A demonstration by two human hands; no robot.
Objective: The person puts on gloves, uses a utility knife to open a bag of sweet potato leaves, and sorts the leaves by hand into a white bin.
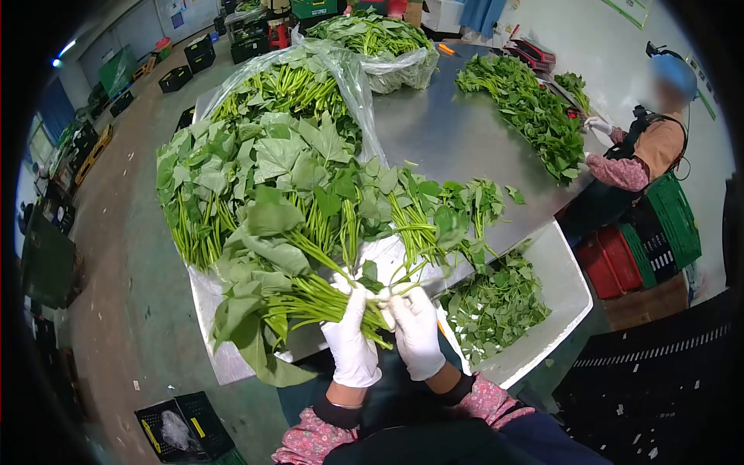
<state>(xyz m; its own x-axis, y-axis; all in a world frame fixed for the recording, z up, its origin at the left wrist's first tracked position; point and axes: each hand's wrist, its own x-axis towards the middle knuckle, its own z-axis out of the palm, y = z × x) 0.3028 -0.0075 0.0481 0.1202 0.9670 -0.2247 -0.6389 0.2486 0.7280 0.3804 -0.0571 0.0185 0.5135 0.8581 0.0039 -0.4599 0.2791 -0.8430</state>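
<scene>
My left hand (353, 339), in a white glove, is closed around a bunch of leafy green stems (298, 298). The broad leaves of this bunch spread to the left, and its cut ends poke out beside my palm. Close against it, my right hand (416, 333), gloved too, pinches a thin leafy stem (405, 277) between thumb and fingers; its grip is partly hidden. Just beyond both hands, more leafy stems (415, 229) lie on the metal table (434, 128). A large heap of bundled greens (271, 159) covers the table's left side.
A white bin (562, 291) holding loose leaves (500, 306) stands at right below the table edge. Clear plastic bags (364, 116) wrap greens at the back. Across the table, a co-worker (647, 147) handles another pile (535, 116). Crates (670, 217) stand at right; a black crate (186, 426) sits lower left.
</scene>
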